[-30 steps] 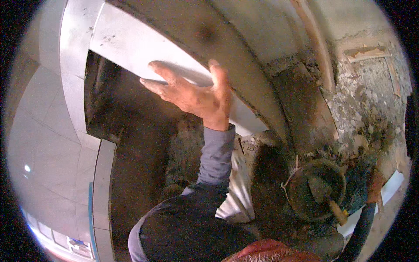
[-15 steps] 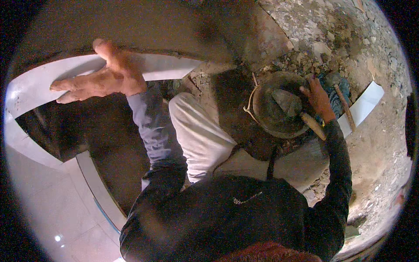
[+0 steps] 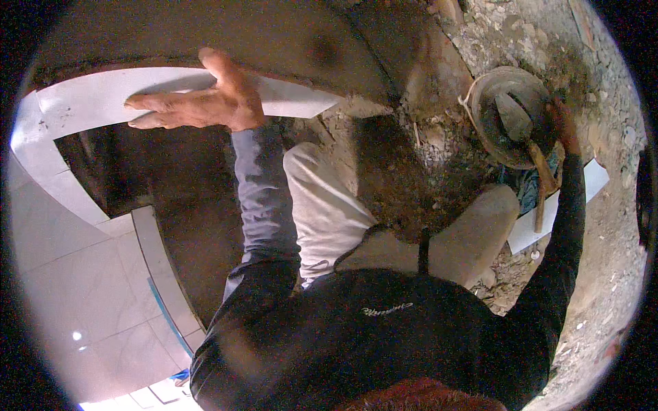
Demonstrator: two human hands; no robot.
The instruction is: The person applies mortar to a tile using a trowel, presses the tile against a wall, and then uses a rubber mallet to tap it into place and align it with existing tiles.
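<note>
My left hand (image 3: 205,101) rests with spread fingers on a white tile strip (image 3: 298,99) along the foot of the brown wall. My right hand (image 3: 565,127) grips the right rim of a round, dirty grey bucket (image 3: 485,127); its fingertips are partly hidden in shade. A trowel (image 3: 515,116) lies inside the bucket, its blade on the contents and its wooden handle (image 3: 543,168) sticking out over the near rim. A thin cord handle hangs at the bucket's left side.
Rubble (image 3: 510,31) covers the ground at the far right. Beside the bucket are a blue cloth or bag (image 3: 519,192), a stick (image 3: 539,214) and a white tile offcut (image 3: 595,179). A dark recess (image 3: 185,185) lies left of my knees, bordered by white tiles (image 3: 75,288).
The bucket, with the trowel in it, has moved to the right and away from my knees along with my right hand. My left hand stays on the tile strip.
</note>
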